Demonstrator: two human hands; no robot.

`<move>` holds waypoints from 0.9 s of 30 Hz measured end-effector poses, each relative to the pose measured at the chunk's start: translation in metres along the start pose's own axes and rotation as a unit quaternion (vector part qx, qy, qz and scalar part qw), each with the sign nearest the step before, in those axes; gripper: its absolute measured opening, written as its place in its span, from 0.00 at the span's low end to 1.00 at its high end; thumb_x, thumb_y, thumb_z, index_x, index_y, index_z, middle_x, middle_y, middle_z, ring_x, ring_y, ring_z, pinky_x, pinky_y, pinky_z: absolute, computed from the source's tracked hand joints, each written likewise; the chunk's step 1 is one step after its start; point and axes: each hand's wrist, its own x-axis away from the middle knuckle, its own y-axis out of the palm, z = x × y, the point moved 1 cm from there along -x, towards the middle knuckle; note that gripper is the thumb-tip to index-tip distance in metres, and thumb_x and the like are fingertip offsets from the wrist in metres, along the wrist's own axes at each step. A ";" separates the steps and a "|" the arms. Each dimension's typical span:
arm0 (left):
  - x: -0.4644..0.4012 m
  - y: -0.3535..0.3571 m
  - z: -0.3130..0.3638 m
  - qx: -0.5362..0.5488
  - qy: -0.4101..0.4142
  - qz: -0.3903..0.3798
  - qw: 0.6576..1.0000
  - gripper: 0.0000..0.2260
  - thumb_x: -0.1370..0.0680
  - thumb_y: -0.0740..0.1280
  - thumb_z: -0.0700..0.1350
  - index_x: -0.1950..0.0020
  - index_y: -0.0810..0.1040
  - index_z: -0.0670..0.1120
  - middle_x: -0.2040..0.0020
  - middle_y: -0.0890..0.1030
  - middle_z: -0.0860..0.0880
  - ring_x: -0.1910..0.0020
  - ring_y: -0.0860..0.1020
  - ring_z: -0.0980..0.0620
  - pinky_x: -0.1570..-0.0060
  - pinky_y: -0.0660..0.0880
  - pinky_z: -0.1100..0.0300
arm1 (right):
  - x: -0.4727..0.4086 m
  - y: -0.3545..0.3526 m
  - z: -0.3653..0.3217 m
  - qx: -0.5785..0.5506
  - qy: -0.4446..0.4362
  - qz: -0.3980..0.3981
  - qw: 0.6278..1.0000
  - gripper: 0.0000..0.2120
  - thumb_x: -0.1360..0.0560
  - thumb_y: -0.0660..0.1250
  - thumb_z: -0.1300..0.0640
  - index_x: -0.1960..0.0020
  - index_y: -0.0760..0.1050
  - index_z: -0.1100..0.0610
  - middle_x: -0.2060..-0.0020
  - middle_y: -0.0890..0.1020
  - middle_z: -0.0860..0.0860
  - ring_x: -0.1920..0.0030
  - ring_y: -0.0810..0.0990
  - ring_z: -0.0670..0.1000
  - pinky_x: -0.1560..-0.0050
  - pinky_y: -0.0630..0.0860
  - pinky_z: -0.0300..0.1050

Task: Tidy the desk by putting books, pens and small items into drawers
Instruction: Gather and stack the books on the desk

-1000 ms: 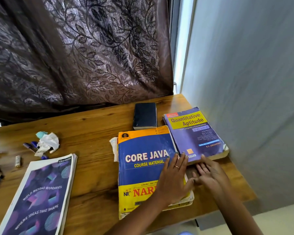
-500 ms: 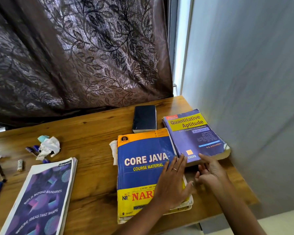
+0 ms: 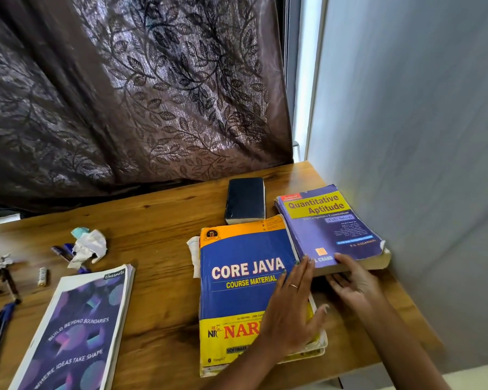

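Under the two hands, the tidying is looking barely begun: no drawer is showing, and everything is lying out on the bench [image 3: 158,220]. The left hand [image 3: 289,311] is resting spread and flat on the Core Java book [image 3: 245,277]; the right hand [image 3: 355,285] is gripping the near edge of the Quantitative Aptitude book [image 3: 330,226], thumb on the cover, fingers beneath. Just beyond both hands a small dark book [image 3: 245,199] is lying. Well off to the left are sitting a notebook [image 3: 79,330], pens [image 3: 64,251] and crumpled paper [image 3: 89,246]. A patterned curtain [image 3: 124,94] is hanging behind the wooden bench; a pale wall [image 3: 420,136] is standing to the right.
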 end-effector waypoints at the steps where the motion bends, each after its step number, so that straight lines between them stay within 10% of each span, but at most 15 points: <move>1: 0.000 -0.001 0.000 0.026 -0.010 0.002 1.000 0.32 0.23 0.51 0.65 0.24 0.40 0.58 0.24 0.42 0.62 0.26 0.43 0.64 0.27 0.41 0.60 | 0.000 0.000 -0.001 0.004 -0.019 -0.001 1.000 0.12 0.28 0.68 0.67 0.46 0.72 0.58 0.49 0.79 0.57 0.51 0.78 0.55 0.54 0.75 0.50; 4: -0.006 -0.006 0.005 0.238 -0.127 0.036 0.962 0.32 0.28 0.50 0.72 0.27 0.49 0.62 0.25 0.53 0.63 0.26 0.53 0.64 0.27 0.57 0.60 | 0.001 0.003 -0.007 0.005 -0.093 -0.008 0.996 0.18 0.29 0.68 0.67 0.41 0.70 0.58 0.49 0.79 0.57 0.47 0.79 0.58 0.60 0.77 0.49; 7: -0.023 -0.026 0.015 0.465 -0.253 0.080 0.845 0.23 0.22 0.56 0.61 0.29 0.61 0.57 0.29 0.68 0.54 0.31 0.68 0.57 0.34 0.68 0.59 | 0.009 0.011 -0.018 0.011 -0.154 -0.006 0.988 0.19 0.30 0.70 0.67 0.42 0.71 0.57 0.46 0.79 0.58 0.49 0.80 0.57 0.56 0.79 0.53; 13: -0.052 -0.078 0.020 0.611 -0.309 0.039 0.728 0.07 0.19 0.58 0.49 0.50 0.74 0.51 0.51 0.81 0.54 0.50 0.79 0.55 0.46 0.74 0.56 | 0.054 0.016 -0.023 0.026 -0.233 -0.050 0.971 0.21 0.30 0.70 0.67 0.38 0.73 0.59 0.46 0.81 0.55 0.60 0.84 0.46 0.70 0.78 0.39; 22: -0.020 -0.100 0.007 0.601 -0.294 0.106 0.736 0.08 0.22 0.64 0.43 0.43 0.77 0.46 0.48 0.84 0.46 0.50 0.82 0.49 0.56 0.80 0.57 | 0.131 0.018 0.005 0.106 -0.225 -0.110 0.962 0.15 0.31 0.70 0.62 0.46 0.74 0.55 0.58 0.85 0.52 0.57 0.85 0.53 0.64 0.81 0.44; 27: 0.045 -0.101 -0.046 0.556 -0.364 0.118 0.738 0.08 0.23 0.65 0.40 0.44 0.77 0.45 0.50 0.84 0.44 0.53 0.83 0.47 0.58 0.80 0.52 | 0.134 0.013 0.070 0.173 -0.076 -0.114 0.975 0.17 0.33 0.72 0.69 0.49 0.75 0.56 0.63 0.84 0.53 0.63 0.83 0.54 0.67 0.80 0.50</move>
